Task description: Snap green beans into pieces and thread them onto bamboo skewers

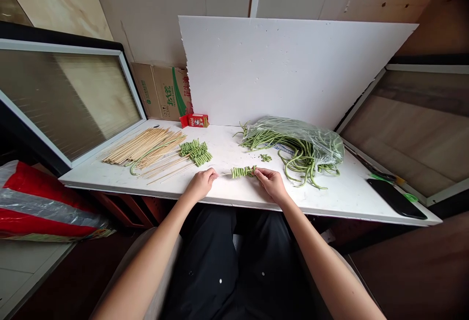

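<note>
My left hand (pixel 202 183) is closed in a pinch on a thin wooden skewer (pixel 224 174). A green long bean (pixel 240 172) is threaded in tight folds along that skewer. At its other end, the fingers of my right hand (pixel 270 182) pinch the bean. To the left lie finished-looking skewers of folded beans (pixel 198 152), their bare sticks pointing left. Beyond them is a large pile of bare skewers (pixel 146 145) with a loose bean (pixel 150 153) across it. Loose long beans (pixel 298 151) spill from a clear plastic bag (pixel 315 137) on the right.
Small bean trimmings (pixel 266 158) lie behind my right hand. A red packet (pixel 196 120) and a cardboard box (pixel 161 93) stand at the back left. A white foam board (pixel 286 66) leans behind the table (pixel 220 195). A black phone (pixel 395 198) lies at the right end.
</note>
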### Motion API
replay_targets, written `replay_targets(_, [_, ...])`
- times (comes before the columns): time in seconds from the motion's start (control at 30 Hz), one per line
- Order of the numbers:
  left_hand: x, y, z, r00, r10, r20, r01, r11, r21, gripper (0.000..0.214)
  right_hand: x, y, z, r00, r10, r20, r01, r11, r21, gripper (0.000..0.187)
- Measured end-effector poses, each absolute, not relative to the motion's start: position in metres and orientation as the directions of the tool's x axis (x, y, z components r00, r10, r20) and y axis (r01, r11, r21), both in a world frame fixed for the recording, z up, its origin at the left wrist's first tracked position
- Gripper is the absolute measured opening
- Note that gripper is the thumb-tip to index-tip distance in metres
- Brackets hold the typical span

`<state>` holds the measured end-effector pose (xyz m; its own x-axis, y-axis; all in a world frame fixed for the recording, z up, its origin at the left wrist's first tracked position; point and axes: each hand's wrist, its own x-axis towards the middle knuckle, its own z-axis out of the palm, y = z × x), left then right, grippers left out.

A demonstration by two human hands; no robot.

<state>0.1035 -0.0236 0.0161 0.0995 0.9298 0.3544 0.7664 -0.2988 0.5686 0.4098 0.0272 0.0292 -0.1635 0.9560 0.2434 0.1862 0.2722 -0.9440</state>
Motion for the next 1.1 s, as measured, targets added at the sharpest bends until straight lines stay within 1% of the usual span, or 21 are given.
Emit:
replay_targets(0.33, [0.105,-0.026,0.02,0.096,0.934,0.345,0.76,-0.292,0.581,0.02,0.409,0.023,0.034,-0.184,0.962,0.2,0.174,0.232,-0.957,0.053])
replay_targets(0.6, [0.102,-0.023,0.017,0.1,0.929,0.356,0.743,-0.308,0.594,0.021,0.408,0.023,0.035,-0.154,0.977,0.148,0.071,0.16,-0.984,0.058])
replay_targets(0.7, [0.101,-0.022,0.017,0.109,0.924,0.368,0.737,-0.323,0.593,0.022,0.409,0.023,0.037,-0.145,0.98,0.135,0.035,0.142,-0.989,0.055])
replay_targets(0.9, [0.104,-0.016,0.024,0.137,0.919,0.37,0.718,-0.349,0.602,0.023,0.409,0.022,0.046,-0.132,0.983,0.124,0.009,0.126,-0.992,0.054])
replay_targets(1.1, [0.11,0.003,0.029,0.172,0.913,0.37,0.694,-0.379,0.612,0.02,0.41,0.03,0.052,-0.09,0.986,0.143,0.007,0.144,-0.99,0.054])
